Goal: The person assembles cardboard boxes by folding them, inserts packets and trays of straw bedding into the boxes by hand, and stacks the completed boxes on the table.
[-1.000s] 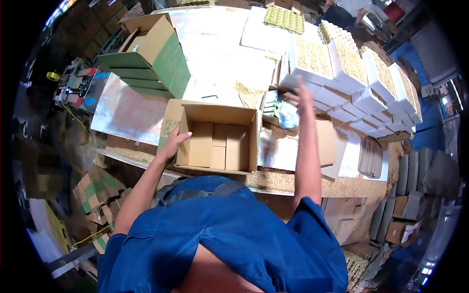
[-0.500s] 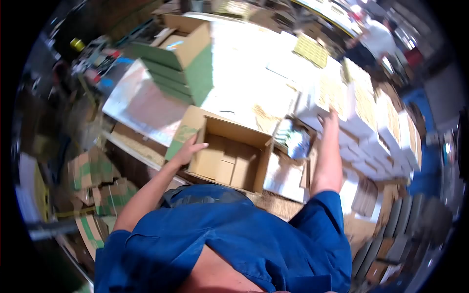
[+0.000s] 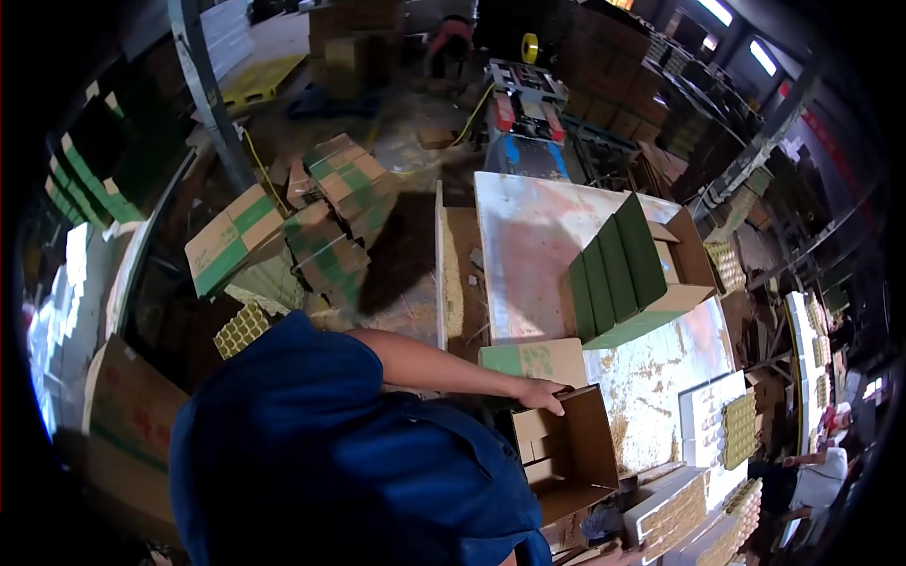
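Observation:
An open cardboard box (image 3: pixel 590 439) stands on the table beside my body. My left hand (image 3: pixel 542 394) is closed on the box's near upper edge, by its flap (image 3: pixel 535 361) with green print. At the bottom of the view, my right hand (image 3: pixel 618 557) is partly visible beside a white foam box (image 3: pixel 672 514) filled with grainy material; its fingers are too unclear to tell their state. A blue-and-white bundle (image 3: pixel 601 522) lies between the cardboard box and the foam box.
A green-sided open carton (image 3: pixel 618 274) stands farther along the table (image 3: pixel 528 226). An egg tray (image 3: pixel 739 431) lies on a white foam piece. Folded cartons (image 3: pixel 330 208) are heaped on the floor. A machine (image 3: pixel 528 118) stands beyond the table, and a person (image 3: pixel 819 479) is at the right.
The view has swung left, bringing the floor, cartons and machine into sight. My left hand stays on the box. My right hand has gone to the bottom edge of the view, beside the foam box.

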`<state>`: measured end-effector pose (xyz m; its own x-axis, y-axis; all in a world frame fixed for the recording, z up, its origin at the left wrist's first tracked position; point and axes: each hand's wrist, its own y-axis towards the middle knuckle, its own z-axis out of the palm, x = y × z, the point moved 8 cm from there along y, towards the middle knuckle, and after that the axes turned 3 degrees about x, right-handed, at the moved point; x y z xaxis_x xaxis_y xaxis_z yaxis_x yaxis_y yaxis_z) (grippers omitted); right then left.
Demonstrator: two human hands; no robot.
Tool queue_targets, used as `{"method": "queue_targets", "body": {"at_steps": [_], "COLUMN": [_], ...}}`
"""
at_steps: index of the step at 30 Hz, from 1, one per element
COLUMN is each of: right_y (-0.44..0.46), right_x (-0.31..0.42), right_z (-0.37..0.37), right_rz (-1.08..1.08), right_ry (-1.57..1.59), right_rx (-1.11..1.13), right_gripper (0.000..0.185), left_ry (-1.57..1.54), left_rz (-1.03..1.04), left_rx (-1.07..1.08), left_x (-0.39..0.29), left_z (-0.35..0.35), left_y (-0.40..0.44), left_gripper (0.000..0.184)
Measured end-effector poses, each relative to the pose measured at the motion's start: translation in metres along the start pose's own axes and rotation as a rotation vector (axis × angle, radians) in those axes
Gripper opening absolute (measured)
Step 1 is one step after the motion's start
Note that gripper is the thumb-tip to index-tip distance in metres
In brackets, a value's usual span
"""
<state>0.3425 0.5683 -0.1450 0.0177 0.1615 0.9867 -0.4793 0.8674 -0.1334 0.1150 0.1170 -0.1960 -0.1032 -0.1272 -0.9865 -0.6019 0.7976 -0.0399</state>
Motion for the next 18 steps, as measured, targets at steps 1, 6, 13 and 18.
{"method": "queue_targets", "body": {"at_steps": [1, 6, 13, 18], "right_y": [-0.01, -0.055, -0.114, -0.175], "right_x": [0.003, 0.017, 0.039, 0.043], "right_z": [-0.001, -0.014, -0.058, 0.021], "right_rz": [0.008, 0.042, 0.188, 0.184], "right_ry": [0.009, 0.076, 0.31, 0.271], "right_rx": [-0.005, -0.029, -0.008, 0.665], "right_gripper": [0.05, 0.053, 0.059, 0.074], "left_ry": [-0.018, 0.014, 0.114, 0.093], "left_rz": [-0.022, 0.024, 0.011, 0.027], "left_rx": [-0.001, -0.032, -0.081, -0.045], "left_x": [0.001, -0.013, -0.013, -0.016], "left_z": [0.001, -0.003, -0.004, -0.002], "left_y": [0.0, -0.005, -0.004, -0.001], "left_gripper": [0.072, 0.07, 0.066, 0.064]}}
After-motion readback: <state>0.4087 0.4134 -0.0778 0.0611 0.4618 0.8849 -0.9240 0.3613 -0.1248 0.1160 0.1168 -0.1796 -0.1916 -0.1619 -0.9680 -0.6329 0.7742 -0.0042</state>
